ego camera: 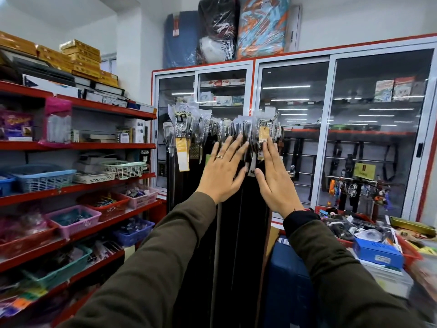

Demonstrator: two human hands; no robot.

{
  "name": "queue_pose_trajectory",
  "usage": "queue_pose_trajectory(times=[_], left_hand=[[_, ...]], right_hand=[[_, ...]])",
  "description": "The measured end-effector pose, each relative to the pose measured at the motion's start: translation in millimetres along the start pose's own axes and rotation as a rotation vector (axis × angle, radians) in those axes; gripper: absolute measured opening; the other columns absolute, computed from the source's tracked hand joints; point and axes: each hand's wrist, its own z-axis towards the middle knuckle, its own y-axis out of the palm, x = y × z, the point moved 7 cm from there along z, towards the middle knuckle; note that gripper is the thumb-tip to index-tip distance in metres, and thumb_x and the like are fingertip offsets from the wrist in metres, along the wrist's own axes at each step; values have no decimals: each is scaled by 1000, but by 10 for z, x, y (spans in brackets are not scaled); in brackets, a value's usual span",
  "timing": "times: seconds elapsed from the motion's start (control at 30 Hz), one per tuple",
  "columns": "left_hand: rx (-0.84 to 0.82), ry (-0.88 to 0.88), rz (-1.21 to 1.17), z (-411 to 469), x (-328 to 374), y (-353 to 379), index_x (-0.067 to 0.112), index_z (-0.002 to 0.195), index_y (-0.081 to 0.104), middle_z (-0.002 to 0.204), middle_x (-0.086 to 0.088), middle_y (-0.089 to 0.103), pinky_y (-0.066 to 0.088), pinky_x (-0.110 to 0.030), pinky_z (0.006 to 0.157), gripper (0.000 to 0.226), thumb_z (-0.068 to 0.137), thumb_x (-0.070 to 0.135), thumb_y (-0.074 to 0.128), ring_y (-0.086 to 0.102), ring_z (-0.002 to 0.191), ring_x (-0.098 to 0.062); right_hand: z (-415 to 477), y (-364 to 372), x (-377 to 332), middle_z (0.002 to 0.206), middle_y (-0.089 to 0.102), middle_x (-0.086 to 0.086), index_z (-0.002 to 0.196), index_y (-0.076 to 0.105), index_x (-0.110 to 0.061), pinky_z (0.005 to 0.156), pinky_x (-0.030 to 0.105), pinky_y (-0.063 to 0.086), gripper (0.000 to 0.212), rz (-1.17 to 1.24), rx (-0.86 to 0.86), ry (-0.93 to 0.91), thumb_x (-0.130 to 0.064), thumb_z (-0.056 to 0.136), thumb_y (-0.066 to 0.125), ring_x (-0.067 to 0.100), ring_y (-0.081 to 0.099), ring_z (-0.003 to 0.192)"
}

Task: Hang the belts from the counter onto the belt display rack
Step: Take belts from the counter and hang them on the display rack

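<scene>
The left hand (pixel 221 170) is flat and open, its fingers spread and lying against the hanging belts (pixel 224 221), with the fingertips up among the plastic-wrapped buckles (pixel 236 129). A ring (pixel 219 156) sits on one finger. The right hand (pixel 275 178) is open too, fingers straight and close together, pressed on the belts just beside the left hand; its fingertips touch a yellow tag (pixel 263 136) that hangs from a buckle. Neither hand grips anything. Both arms wear dark olive sleeves (pixel 165 256).

The belts hang in a dense row from the rack (pixel 274 119), buckles at the top in clear wrappers, dark straps falling straight down to below the wrists. Another yellow tag (pixel 182 153) hangs at the left end of the row.

Behind the rack stands a glass cabinet (pixel 331 138) with a red frame; more belts hang inside it at the right. Wrapped bundles (pixel 236 29) lie on top of it. To the left, red shelves (pixel 78 145) carry plastic baskets (pixel 42 178) and boxes. To the right, a cluttered counter (pixel 369 235) holds packets and a blue box (pixel 377 254). Whether belts lie among that clutter cannot be told.
</scene>
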Motion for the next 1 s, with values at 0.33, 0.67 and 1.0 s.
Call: queue_pose_trajectory(times=[0.33, 0.67, 1.0], left_hand=[[170, -74, 5, -451, -526, -548, 20, 161, 21, 171, -3, 11, 5, -50, 128, 63, 105, 37, 41, 3, 159, -21], [100, -95, -87, -620, -1211, -586, 20, 162, 16, 172, 1, 6, 11, -50, 128, 61, 107, 40, 30, -1, 159, -17], [4, -76, -254, -427, -1392, -264, 21, 163, 11, 172, 8, -1, 19, -42, 128, 61, 108, 37, 33, -2, 158, -8]], right_hand=[[33, 324, -728, 171, 0, -2, 160, 11, -17, 128, 32, -4, 64, 43, 39, -115, -30, 105, 41, 14, -5, 158], [336, 923, -1219, 171, -2, -2, 160, 9, -14, 128, 46, 15, 65, 55, -52, -209, -32, 105, 39, 13, -6, 158], [572, 1280, -1058, 171, 1, -4, 160, 3, -17, 128, 43, 14, 76, -64, -153, -138, -25, 94, 37, 9, -6, 157]])
